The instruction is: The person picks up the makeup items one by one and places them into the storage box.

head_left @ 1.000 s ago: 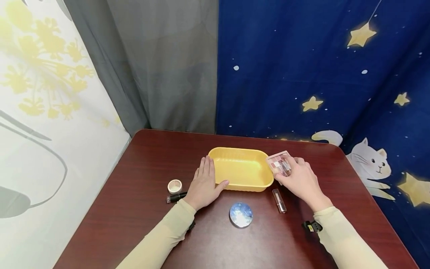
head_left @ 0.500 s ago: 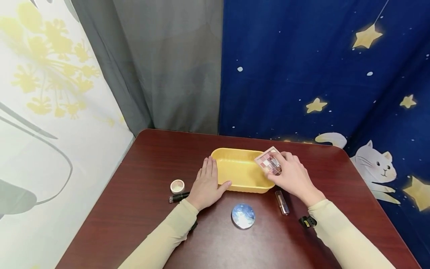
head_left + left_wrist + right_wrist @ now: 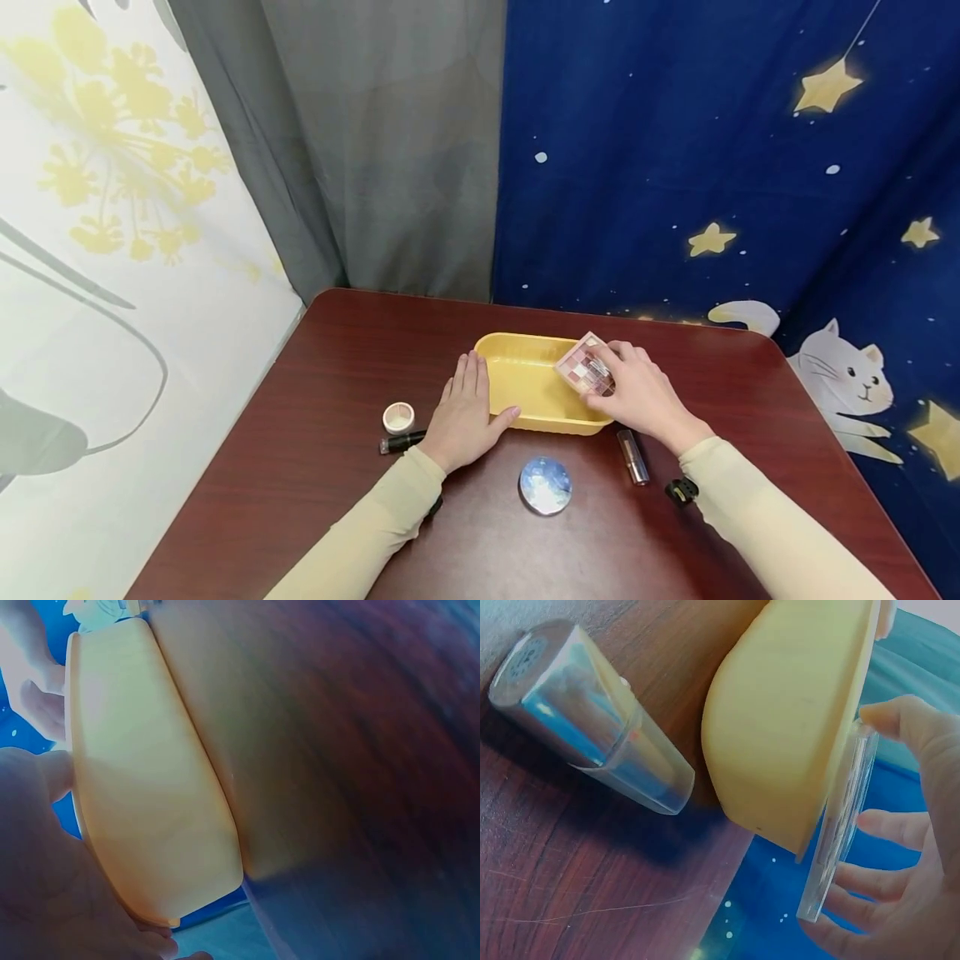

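Observation:
My right hand [image 3: 639, 392] holds an eyeshadow palette [image 3: 585, 367] by its edges, thumb on one side and fingers on the other. The palette is tilted over the right end of a yellow basket [image 3: 517, 423]; in the right wrist view its clear edge [image 3: 840, 825] is close to the basket rim. My left hand [image 3: 465, 421] rests against the basket's left end with straight fingers, its thumb along the near rim. In the left wrist view that hand [image 3: 45, 855] touches the rim of the basket [image 3: 150, 772].
A lipstick tube [image 3: 633, 458] lies right of the basket, near my right wrist. A round blue compact [image 3: 546, 486] is in front of the basket. On the left are a small white jar [image 3: 398, 417] and a black tube [image 3: 401, 442], partly hidden by my left hand.
My right hand has moved left with the palette, from beside the basket's right end to over it. The left hand stays at the basket's left end. The head view shifted slightly.

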Available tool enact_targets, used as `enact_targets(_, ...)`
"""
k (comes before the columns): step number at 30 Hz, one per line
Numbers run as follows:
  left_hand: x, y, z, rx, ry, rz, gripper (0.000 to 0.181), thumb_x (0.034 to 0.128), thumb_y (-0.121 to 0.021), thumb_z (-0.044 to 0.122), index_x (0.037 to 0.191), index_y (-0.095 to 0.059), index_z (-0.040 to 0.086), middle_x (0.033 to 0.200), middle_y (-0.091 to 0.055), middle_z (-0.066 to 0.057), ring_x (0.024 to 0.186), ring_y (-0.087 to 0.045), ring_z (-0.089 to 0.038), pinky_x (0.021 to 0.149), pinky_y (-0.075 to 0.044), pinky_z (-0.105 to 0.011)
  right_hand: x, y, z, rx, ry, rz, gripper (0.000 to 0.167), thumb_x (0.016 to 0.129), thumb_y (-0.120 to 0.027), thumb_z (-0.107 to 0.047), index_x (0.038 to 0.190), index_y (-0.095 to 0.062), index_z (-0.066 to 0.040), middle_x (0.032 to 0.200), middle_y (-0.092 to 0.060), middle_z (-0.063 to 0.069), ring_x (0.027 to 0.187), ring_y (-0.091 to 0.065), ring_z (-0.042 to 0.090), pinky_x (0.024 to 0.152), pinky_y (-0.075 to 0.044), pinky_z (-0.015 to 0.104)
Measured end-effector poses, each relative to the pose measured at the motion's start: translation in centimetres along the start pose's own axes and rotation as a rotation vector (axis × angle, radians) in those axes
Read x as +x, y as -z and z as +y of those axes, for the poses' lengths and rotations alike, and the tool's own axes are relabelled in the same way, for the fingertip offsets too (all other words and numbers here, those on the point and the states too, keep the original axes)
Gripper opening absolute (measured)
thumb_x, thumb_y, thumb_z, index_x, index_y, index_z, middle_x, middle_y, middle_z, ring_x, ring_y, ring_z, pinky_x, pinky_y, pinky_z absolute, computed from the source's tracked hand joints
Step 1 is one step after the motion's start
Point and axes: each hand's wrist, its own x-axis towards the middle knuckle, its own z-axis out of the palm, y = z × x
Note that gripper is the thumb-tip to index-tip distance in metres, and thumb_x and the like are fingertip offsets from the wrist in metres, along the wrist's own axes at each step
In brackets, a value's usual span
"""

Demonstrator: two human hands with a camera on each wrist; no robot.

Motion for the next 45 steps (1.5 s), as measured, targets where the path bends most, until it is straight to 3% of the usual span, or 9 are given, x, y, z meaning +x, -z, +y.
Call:
enact_targets(9,-0.3,-0.2,0.1,0.002,0.005,-0.016,0.099,0.0983,-0.039,0.069,0.158,-0.011,-0.005,0.166,-0.008,-0.022,0.153,-0.005,-0.033,0.118,-0.021,-0.051,0.5,-0.5,0.0,-0.001,0.102,-0.025,0.077,0.074,-0.079,-0.050,0.141,-0.057,-0.020,0.135,-0.052,0.012,0.112,-0.050,0.031,0.076,-0.052,0.051)
enact_targets(16,0.0,-0.2,0.0,0.024,0.002,-0.017,0.100,0.0982,-0.035,0.070,0.158,-0.011,-0.005,0.166,-0.007,-0.022,0.153,-0.003,-0.032,0.118,-0.021,-0.051,1.2,-0.2,0.0,0.038,0.197,-0.085,0.077,0.075,-0.079,-0.053,0.144,-0.055,-0.028,0.139,-0.051,0.005,0.117,-0.048,0.023,0.084,-0.051,0.047)
enact_targets(23,0.1,-0.2,0.0,0.023,0.006,-0.014,0.100,0.0978,-0.036,0.071,0.158,-0.011,-0.005,0.166,-0.007,-0.021,0.153,-0.003,-0.032,0.118,-0.022,-0.051,1.9,-0.5,0.1,0.059,0.309,-0.125,0.081,0.073,-0.081,-0.053,0.145,-0.056,-0.027,0.139,-0.052,0.003,0.114,-0.048,0.018,0.081,-0.051,0.041)
enact_targets(33,0.1,-0.2,0.1,0.022,0.010,-0.017,0.101,0.0978,-0.036,0.071,0.159,-0.009,-0.005,0.166,-0.005,-0.021,0.153,-0.002,-0.032,0.118,-0.021,-0.050,2.7,-0.3,-0.2,0.082,0.354,-0.217,0.074,0.074,-0.081,-0.046,0.141,-0.060,-0.023,0.140,-0.052,0.006,0.117,-0.051,0.021,0.091,-0.050,0.042)
enact_targets(40,0.1,0.0,0.2,0.022,0.014,-0.027,0.100,0.0978,-0.036,0.071,0.158,-0.009,-0.005,0.166,-0.005,-0.021,0.153,0.000,-0.032,0.119,-0.020,-0.050,3.5,-0.5,0.0,0.100,0.370,-0.281,0.076,0.071,-0.084,-0.040,0.141,-0.060,-0.021,0.136,-0.054,0.005,0.111,-0.054,0.019,0.090,-0.050,0.041)
enact_targets(45,0.0,0.1,0.2,0.022,0.021,-0.035,0.100,0.0978,-0.036,0.071,0.159,-0.009,-0.004,0.167,-0.004,-0.020,0.153,-0.001,-0.032,0.119,-0.019,-0.049,4.0,-1.1,0.2,0.089,0.393,-0.343,0.074,0.071,-0.085,-0.036,0.140,-0.061,-0.023,0.138,-0.054,0.005,0.117,-0.054,0.021,0.094,-0.049,0.042)
